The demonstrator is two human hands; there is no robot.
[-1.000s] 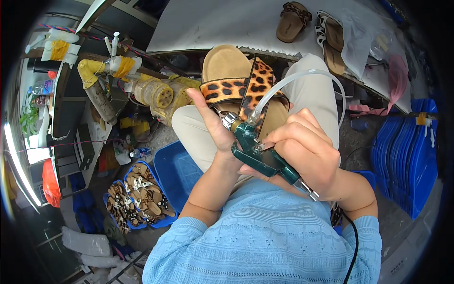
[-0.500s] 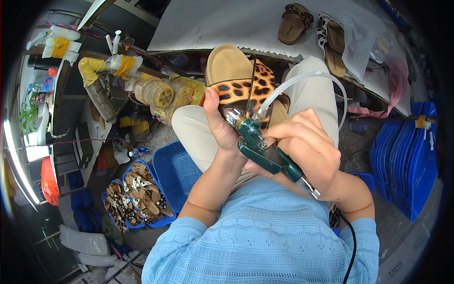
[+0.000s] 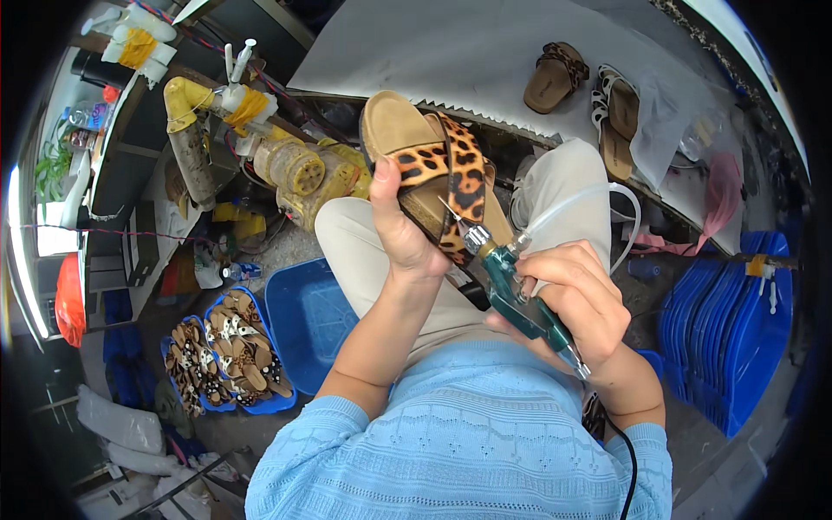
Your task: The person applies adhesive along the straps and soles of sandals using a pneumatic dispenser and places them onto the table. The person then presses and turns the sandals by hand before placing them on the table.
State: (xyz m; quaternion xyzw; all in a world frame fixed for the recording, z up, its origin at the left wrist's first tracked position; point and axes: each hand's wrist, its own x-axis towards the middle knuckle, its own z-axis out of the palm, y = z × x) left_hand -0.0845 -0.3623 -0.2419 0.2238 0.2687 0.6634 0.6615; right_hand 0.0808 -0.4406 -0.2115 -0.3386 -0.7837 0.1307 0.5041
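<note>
My left hand [image 3: 407, 232] is closed around the side of a sandal with a tan footbed and crossed leopard-print straps [image 3: 465, 165], its thumb lying along the edge. The sandal is tilted above my lap, with the rounded end of its sole up and to the left. In my right hand [image 3: 579, 299] is a dark green gun [image 3: 503, 276] with a silver nozzle and a thin needle. The needle points up-left at the straps; whether it touches them I cannot tell. A clear hose [image 3: 576, 201] curves away from the gun. Part of the sandal is hidden behind my left hand and the gun.
A grey-covered bench [image 3: 416, 52] lies ahead, holding a brown sandal [image 3: 555, 80] and a pair of white-strapped sandals [image 3: 620, 113]. Yellow-stained machinery [image 3: 303, 178] is at left. A blue bin [image 3: 312, 321] stands beside baskets of sandals [image 3: 247, 342]. Stacked blue trays [image 3: 724, 329] are at right.
The gun has shifted right and down relative to the sandal, and its needle now shows against the straps. The sandal has tilted a little in my left hand. The whole view has turned slightly.
</note>
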